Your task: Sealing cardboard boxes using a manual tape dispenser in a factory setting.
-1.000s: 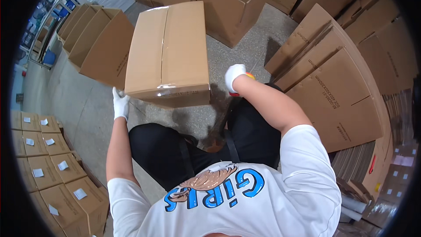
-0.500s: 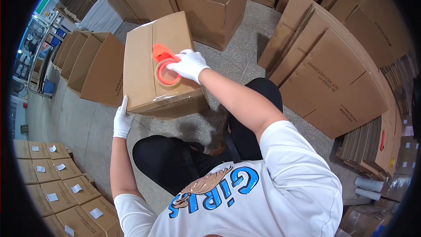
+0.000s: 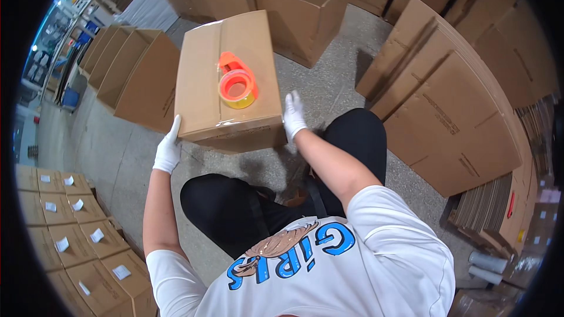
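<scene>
In front of me sits a closed cardboard box (image 3: pixel 202 82), with clear tape along its top seam and shiny tape over its near edge. On its top rests an orange tape dispenser (image 3: pixel 230 60) with a roll of clear tape, out of both hands. My white-gloved left hand (image 3: pixel 167 151) holds the box at its near left corner, one finger stretched up along the edge and the others partly hidden. Beside the near right edge, my white-gloved right hand (image 3: pixel 294 118) has its fingers stretched out, close against the side; firm contact cannot be made out.
Open empty cartons (image 3: pixel 294 20) stand beyond the box, and more open cartons (image 3: pixel 144 82) at its left. Flattened cardboard sheets (image 3: pixel 446 117) lean at the right. Sealed boxes with white labels (image 3: pixel 82 246) are stacked at the lower left. My bent knees (image 3: pixel 220 208) are close to the box.
My right hand has let go of the tape dispenser, leaving it on the box top, and moved down to the box's right side. The view has shifted slightly; my left hand stays at the left corner.
</scene>
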Motion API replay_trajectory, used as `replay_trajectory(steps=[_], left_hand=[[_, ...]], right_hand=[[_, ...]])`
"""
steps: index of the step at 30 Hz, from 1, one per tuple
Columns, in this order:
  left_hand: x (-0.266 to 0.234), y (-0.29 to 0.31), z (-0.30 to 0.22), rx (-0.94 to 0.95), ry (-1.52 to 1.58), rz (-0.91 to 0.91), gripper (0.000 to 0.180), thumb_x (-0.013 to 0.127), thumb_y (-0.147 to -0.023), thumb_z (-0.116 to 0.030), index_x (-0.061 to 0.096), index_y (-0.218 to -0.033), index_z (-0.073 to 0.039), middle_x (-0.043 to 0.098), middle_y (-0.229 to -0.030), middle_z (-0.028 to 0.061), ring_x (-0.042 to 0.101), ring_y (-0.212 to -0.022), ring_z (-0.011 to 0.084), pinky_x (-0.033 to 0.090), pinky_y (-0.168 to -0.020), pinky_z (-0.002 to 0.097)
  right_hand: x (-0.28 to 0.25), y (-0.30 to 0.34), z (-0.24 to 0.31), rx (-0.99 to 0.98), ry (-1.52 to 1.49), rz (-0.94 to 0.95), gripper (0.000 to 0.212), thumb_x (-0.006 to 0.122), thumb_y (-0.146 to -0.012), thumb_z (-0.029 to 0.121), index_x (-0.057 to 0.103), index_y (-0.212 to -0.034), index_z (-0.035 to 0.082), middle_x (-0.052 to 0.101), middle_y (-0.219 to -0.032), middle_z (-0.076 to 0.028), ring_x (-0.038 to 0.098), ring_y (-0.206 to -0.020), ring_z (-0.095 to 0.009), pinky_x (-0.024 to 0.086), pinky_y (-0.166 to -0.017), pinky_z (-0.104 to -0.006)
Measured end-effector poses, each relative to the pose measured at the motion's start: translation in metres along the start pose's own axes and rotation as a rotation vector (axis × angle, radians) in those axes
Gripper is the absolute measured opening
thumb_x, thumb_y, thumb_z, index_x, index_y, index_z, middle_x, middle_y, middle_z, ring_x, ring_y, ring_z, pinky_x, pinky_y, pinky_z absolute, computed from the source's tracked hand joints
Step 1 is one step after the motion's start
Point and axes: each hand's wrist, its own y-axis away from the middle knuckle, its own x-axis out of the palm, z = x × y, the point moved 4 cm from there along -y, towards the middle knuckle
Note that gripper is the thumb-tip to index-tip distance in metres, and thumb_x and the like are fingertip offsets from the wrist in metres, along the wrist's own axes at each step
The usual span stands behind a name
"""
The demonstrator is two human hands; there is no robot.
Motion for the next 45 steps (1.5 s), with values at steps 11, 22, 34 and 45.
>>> replay_trajectory(steps=[11,22,34,45], left_hand=[[-0.004,0.001,-0.006,0.093,-0.015,-0.112,0.077,0.072,-0.08,-0.003,0.039,-0.147,-0.023,0.064,-0.116,0.0208,0.065,-0.102,0.035,0.052,-0.087,0.038],[-0.002,0.01,-0.006,-0.071,0.0,-0.174,0.072,0.075,-0.08,-0.022,0.043,-0.144,-0.031,0.067,-0.095,0.0206,0.066,-0.087,0.035,0.052,-0.079,0.0386],[-0.033,0.006,-0.017,-0.296,0.77,-0.031,0.049,0.057,-0.094,-0.039,0.055,-0.137,-0.016,0.063,-0.127,0.0102,0.062,-0.102,0.0211,0.049,-0.09,0.032],[-0.034,-0.023,-0.046,-0.09,-0.386,0.16,0.09,0.076,-0.072,-0.051,0.036,-0.148,-0.025,0.068,-0.1,0.0205,0.067,-0.093,0.0355,0.051,-0.083,0.041]], right_hand=[[-0.052,0.038,0.121,-1.272,0.702,0.496,0.062,0.078,-0.058,0.01,0.059,-0.118,0.012,0.057,-0.126,-0.013,0.056,-0.112,-0.035,0.048,-0.093,-0.0441],[-0.036,0.054,0.128,-1.355,0.771,0.26,0.072,0.086,-0.052,0.036,0.063,-0.114,0.011,0.064,-0.117,-0.01,0.059,-0.102,-0.03,0.045,-0.09,-0.0471],[-0.04,0.065,0.129,-1.301,0.935,0.337,0.07,0.082,-0.064,0.036,0.056,-0.123,0.007,0.058,-0.128,-0.015,0.056,-0.109,-0.033,0.041,-0.096,-0.0506],[-0.001,0.06,0.133,-0.958,0.635,0.067,0.069,0.09,-0.049,0.038,0.067,-0.103,0.001,0.067,-0.101,-0.013,0.064,-0.093,-0.03,0.05,-0.084,-0.0407]])
